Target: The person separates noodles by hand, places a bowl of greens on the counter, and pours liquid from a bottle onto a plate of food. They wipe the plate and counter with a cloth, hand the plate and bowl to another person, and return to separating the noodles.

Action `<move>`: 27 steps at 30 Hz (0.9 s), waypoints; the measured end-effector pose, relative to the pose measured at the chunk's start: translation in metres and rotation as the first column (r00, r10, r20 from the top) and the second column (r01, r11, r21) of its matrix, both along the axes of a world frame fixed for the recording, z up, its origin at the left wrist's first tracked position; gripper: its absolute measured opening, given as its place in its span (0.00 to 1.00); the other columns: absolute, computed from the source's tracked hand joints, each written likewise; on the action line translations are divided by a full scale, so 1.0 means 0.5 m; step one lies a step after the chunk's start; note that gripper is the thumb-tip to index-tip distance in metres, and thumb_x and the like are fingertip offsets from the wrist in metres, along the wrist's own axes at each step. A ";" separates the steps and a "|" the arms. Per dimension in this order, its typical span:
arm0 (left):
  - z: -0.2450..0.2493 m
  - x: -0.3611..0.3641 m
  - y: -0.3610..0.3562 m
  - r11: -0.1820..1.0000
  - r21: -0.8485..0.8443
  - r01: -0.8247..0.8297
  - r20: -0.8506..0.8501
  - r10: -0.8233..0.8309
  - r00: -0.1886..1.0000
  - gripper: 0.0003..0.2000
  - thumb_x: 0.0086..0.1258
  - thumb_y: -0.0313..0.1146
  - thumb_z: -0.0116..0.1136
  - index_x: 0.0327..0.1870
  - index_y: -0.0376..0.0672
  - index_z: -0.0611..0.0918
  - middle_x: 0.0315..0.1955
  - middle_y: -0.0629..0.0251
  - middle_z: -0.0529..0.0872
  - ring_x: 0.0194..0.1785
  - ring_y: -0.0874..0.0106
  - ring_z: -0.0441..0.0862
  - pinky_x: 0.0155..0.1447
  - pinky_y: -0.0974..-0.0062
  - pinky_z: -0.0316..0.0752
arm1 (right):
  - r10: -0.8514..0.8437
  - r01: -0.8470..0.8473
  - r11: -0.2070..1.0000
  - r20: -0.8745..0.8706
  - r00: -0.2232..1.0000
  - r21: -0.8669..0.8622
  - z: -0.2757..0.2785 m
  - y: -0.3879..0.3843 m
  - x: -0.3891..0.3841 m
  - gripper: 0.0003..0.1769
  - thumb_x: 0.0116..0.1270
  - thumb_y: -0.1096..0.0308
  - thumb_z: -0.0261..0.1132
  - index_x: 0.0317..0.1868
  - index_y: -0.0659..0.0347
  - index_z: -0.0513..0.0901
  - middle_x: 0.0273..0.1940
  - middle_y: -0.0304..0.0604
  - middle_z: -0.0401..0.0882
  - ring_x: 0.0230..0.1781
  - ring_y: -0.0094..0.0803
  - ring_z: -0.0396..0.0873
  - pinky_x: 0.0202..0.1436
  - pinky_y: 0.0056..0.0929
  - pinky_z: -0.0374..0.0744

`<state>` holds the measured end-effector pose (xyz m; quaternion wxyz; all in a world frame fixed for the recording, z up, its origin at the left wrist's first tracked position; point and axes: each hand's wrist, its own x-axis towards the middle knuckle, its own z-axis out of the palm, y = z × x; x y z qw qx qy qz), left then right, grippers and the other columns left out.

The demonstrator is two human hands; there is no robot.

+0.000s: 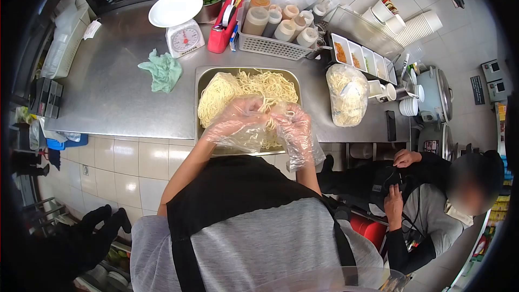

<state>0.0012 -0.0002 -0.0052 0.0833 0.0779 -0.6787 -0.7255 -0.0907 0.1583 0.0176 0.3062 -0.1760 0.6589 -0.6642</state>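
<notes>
A metal tray [202,77] holds pale yellow noodles [265,84], bunched at the left and looser at the right. Over its near half, my left hand [240,118] wears a clear plastic glove, its fingers closed on some noodles. Close beside it, my right hand [293,127], gloved the same way, also has its fingers pinched on noodles. Strands hang between the two hands toward the tray. Loose glove plastic partly hides the fingertips and the noodles beneath.
Left of the tray lies a green cloth [162,71], with a kitchen scale [185,39] behind. A basket [273,46] of sauce bottles stands at the back. To the right are a bag of noodles [346,96], topping containers [359,57] and a phone [390,125]. A person [427,211] sits at lower right.
</notes>
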 end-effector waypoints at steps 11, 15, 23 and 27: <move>0.013 0.007 0.007 1.000 0.008 -0.024 -0.024 0.024 0.999 0.08 0.60 0.29 0.64 0.28 0.40 0.75 0.27 0.77 0.70 0.33 0.85 0.65 0.36 0.80 0.65 | -0.089 0.099 0.992 0.133 0.987 -0.073 0.007 0.007 0.007 0.06 0.63 0.69 0.65 0.38 0.59 0.78 0.30 0.30 0.74 0.27 0.18 0.72 0.29 0.18 0.73; 0.023 0.006 -0.014 0.998 -0.005 -0.057 0.004 0.057 0.998 0.08 0.61 0.30 0.65 0.37 0.39 0.80 0.31 0.75 0.78 0.36 0.85 0.72 0.40 0.84 0.69 | 0.036 -0.006 0.992 0.239 0.970 -0.127 0.037 0.012 0.013 0.05 0.62 0.71 0.65 0.37 0.59 0.77 0.29 0.31 0.74 0.27 0.19 0.73 0.30 0.19 0.74; 0.048 0.018 0.004 0.986 -0.072 -0.150 -0.065 0.145 0.987 0.07 0.61 0.30 0.65 0.36 0.40 0.80 0.31 0.74 0.77 0.36 0.84 0.72 0.40 0.83 0.69 | 0.016 0.053 0.980 0.340 0.940 -0.193 -0.006 -0.001 -0.005 0.05 0.60 0.76 0.65 0.36 0.60 0.78 0.31 0.33 0.78 0.29 0.20 0.75 0.34 0.20 0.75; 0.039 0.012 0.022 0.931 -0.330 -0.154 -0.037 0.150 0.988 0.09 0.60 0.31 0.66 0.35 0.37 0.80 0.30 0.74 0.76 0.34 0.83 0.72 0.39 0.84 0.69 | -0.058 0.074 0.989 0.123 0.991 -0.126 0.016 -0.023 0.018 0.07 0.60 0.76 0.66 0.39 0.62 0.78 0.34 0.36 0.80 0.30 0.19 0.76 0.32 0.19 0.75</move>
